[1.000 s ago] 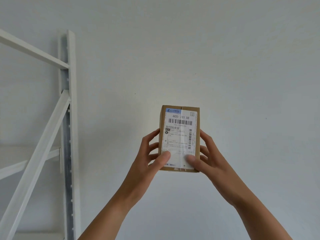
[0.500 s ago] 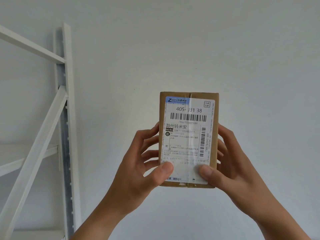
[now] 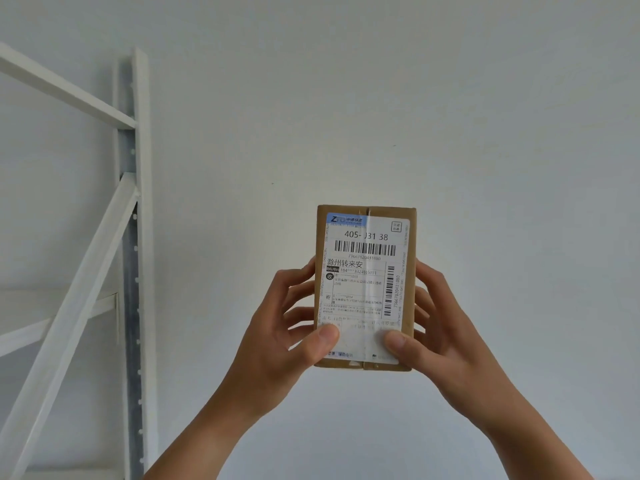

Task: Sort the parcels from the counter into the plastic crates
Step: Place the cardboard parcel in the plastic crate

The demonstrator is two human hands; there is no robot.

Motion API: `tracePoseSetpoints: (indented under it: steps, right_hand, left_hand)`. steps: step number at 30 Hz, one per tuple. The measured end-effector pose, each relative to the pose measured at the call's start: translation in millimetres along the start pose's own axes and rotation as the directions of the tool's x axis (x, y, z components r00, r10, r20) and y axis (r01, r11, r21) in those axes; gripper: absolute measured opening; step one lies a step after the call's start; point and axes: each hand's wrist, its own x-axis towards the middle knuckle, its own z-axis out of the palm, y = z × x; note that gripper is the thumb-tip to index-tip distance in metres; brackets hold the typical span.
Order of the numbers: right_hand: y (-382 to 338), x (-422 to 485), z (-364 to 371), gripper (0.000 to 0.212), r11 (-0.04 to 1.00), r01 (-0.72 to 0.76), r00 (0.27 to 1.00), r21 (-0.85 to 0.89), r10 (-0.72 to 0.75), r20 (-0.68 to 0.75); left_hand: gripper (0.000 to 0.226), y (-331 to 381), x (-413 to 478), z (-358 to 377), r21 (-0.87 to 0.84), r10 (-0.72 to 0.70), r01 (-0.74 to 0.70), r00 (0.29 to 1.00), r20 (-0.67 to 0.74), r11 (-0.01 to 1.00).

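Head: parcel (image 3: 365,289), wall (image 3: 381,98) behind, perhaps shelving (image 3: 133,237) left.

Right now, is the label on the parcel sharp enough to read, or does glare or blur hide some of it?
Head view: parcel in focus, large print and barcode on the label sharp, small print too fine to read; head view: tape down the middle shines faintly.
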Motion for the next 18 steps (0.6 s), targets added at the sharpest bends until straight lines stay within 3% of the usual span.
tracePoseSetpoints:
  steps: [7, 11, 15, 18]
  right_hand:
    - [25.1, 18.7, 15.7, 0.083, 0.985, -0.169, 0.986, 0.034, 0.169, -0.011]
    - [34.2, 19.0, 26.1, 0.080, 0.975, -0.217, 0.968, 0.048, 0.221, -0.117]
    - [45.8, 3.6, 31.3, 0.086, 0.934, -0.291, 0.876, 0.207, 0.347, -0.334]
    - [47.1, -17.4, 28.3, 0.082, 0.878, -0.313, 0.812, 0.362, 0.445, -0.377]
  left_hand:
    - [0.056, -36.2, 12.7, -10.3, -0.028, -0.150, 0.149, 0.988, -0.028, 0.988]
    - [0.061, -45.9, 17.2, -4.5, -0.117, -0.168, 0.163, 0.985, -0.035, 0.980]
    - [0.092, -58.2, 16.1, 28.1, -0.330, -0.261, 0.226, 0.963, -0.063, 0.916]
    - [0.104, -63.3, 8.7, 71.7, -0.474, -0.349, 0.305, 0.937, -0.006, 0.826]
